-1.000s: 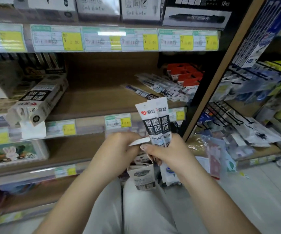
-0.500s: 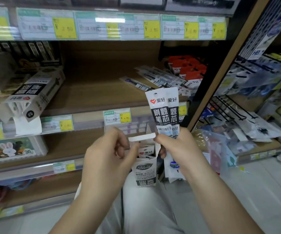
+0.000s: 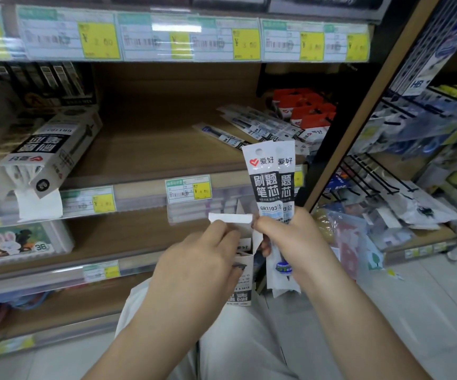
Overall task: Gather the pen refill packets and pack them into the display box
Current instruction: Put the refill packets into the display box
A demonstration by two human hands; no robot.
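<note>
**Refill packets held upright beside the open display box**

The right hand (image 3: pixel 290 242) was clamped around the lower part of two flat, glossy white-and-black plastic pen refill packets (image 3: pixel 270 182), which stood upright, overlapped, their rounded tops each punched with a hang hole. Red heart logos and bold white characters ran down the black bands; the clear lower ends hung below the fist. The left hand (image 3: pixel 194 267) gripped a small upright white-and-black cardboard display box (image 3: pixel 242 281), its fingers (image 3: pixel 222 229) pinched on the raised white top flap (image 3: pixel 230 217). Box and packets sat just beside each other, held in the air above the person's pale trousers (image 3: pixel 249 338), in front of the wooden shelf's front edge.

On the smooth brown wooden shelf (image 3: pixel 153 149), more long slim refill packets (image 3: pixel 249 130) lay fanned loosely near its right end, beside orange-topped packs (image 3: pixel 309 111). A larger matching cardboard carton (image 3: pixel 49 152) lay tipped over the shelf's left front edge, flap hanging open.
</note>
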